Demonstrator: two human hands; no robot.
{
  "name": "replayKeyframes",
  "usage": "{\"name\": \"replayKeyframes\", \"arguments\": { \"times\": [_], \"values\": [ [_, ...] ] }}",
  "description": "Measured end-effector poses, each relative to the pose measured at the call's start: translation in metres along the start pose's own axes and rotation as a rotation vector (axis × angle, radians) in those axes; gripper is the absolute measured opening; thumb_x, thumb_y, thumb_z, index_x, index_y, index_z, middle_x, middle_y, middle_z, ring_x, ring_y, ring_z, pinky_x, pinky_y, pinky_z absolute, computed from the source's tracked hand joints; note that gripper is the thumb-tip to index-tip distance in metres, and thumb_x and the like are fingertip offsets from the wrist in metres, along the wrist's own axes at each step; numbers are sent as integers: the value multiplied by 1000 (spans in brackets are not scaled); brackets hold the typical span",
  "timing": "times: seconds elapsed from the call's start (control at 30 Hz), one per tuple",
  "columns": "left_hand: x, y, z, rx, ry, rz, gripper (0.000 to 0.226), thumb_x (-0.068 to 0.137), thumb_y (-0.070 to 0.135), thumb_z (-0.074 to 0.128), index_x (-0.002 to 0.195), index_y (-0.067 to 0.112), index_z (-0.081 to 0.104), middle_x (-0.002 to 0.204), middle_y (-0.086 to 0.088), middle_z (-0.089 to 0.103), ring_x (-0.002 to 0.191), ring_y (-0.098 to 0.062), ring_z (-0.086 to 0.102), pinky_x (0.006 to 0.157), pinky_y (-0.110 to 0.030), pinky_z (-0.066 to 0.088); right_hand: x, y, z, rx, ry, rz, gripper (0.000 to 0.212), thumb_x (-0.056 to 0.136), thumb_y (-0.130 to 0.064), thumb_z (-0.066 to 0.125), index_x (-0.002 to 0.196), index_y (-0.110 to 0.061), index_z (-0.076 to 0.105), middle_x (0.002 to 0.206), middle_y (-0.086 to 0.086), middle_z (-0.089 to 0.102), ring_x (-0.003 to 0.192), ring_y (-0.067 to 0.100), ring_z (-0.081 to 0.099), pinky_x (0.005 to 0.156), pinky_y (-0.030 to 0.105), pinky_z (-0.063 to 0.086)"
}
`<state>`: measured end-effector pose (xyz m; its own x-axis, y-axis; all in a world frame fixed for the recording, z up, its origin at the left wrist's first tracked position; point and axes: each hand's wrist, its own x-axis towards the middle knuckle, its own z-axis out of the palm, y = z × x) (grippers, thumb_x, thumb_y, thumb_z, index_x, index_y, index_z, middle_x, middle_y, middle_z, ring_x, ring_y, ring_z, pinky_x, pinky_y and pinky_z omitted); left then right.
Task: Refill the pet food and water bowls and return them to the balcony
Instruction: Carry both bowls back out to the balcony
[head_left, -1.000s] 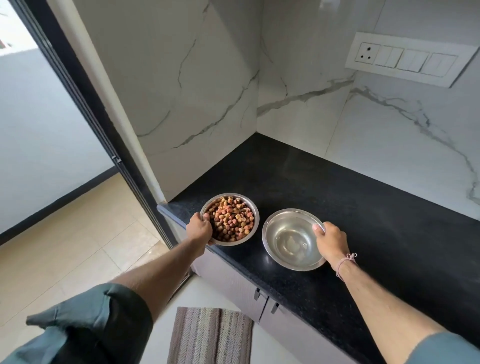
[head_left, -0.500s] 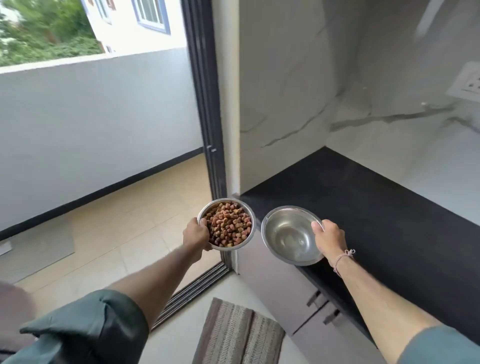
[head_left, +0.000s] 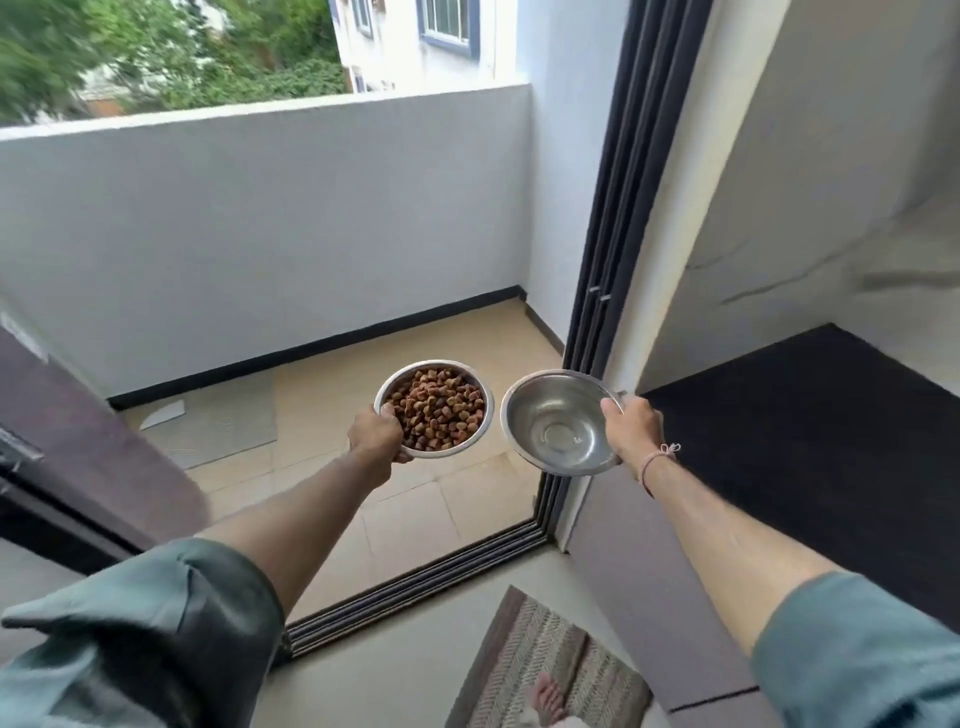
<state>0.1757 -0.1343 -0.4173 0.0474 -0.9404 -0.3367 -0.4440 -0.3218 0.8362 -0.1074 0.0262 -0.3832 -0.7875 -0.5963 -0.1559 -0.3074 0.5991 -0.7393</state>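
Beige tiles floor the balcony beyond a black sliding-door track, with a black worktop at right, a grey mat outside and a striped rug underfoot; the left hand grips the steel food bowl full of brown kibble, the right hand pinches the shiny water bowl by its rim, both held in the air before the doorway

Bright daylight, motion-blurred, warped edges

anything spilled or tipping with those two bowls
Nothing spilled: kibble sits inside the food bowl in the left hand, and the water bowl in the right hand looks slightly tipped but shows no drips.
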Motion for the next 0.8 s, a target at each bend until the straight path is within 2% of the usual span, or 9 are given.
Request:
{"name": "replayKeyframes", "arguments": {
  "times": [0.1,0.2,0.3,0.37,0.43,0.5,0.63,0.73,0.8],
  "values": [
    [25,1,-30,-30,59,-27,31,110,32,38,125,9,50,108,-17,63,62,-26,68,34,-24,47,5,-41,34,-44,-43,-68,39,103,-31,51,109,4,66,119,26,66,112,42,59,90,41,47],
    [57,2,-55,-65,114,-53,32,110,33,37,127,9,50,109,-17,63,70,-28,69,36,-24,48,21,-77,70,-32,-78,-80,42,104,-30,51,121,5,66,126,28,65,115,42,61,78,33,45],
    [93,6,-77,-77,171,-74,33,110,33,36,128,10,51,111,-18,63,73,-29,70,36,-24,48,38,-114,105,-34,-106,-101,43,105,-30,51,123,7,65,125,29,65,107,40,66,66,26,38],
    [118,10,-89,-85,220,-89,33,109,33,37,128,9,51,113,-19,63,72,-30,69,34,-24,47,55,-136,129,-21,-145,-125,42,104,-30,52,122,5,67,123,29,66,106,41,66,67,30,42],
    [145,15,-99,-92,273,-120,35,108,33,39,129,8,53,116,-19,61,71,-31,67,33,-25,47,73,-158,153,-19,-185,-148,41,103,-31,51,123,1,67,124,29,65,111,43,63,80,37,49],
    [171,19,-108,-104,314,-149,36,107,33,41,128,7,55,118,-21,61,69,-32,67,33,-25,47,90,-180,174,-28,-217,-168,41,102,-33,50,122,-1,67,123,27,66,112,43,62,89,41,50],
    [220,29,-124,-109,361,-170,34,107,31,41,125,7,56,116,-21,62,66,-31,65,31,-24,45,122,-223,212,-42,-273,-212,38,103,-33,49,119,-2,66,119,24,66,107,41,63,82,38,51],
    [254,37,-132,-125,401,-195,36,107,31,41,128,6,56,117,-21,61,65,-30,64,31,-25,47,147,-250,239,-63,-315,-245,36,103,-33,49,116,-3,65,118,24,65,106,42,62,86,42,53],
    [275,42,-135,-135,416,-215,36,108,30,40,130,6,55,116,-20,60,62,-28,63,31,-25,47,165,-266,258,-70,-335,-262,35,103,-33,49,115,-4,65,116,23,65,103,41,63,79,42,57]
  ]
}}
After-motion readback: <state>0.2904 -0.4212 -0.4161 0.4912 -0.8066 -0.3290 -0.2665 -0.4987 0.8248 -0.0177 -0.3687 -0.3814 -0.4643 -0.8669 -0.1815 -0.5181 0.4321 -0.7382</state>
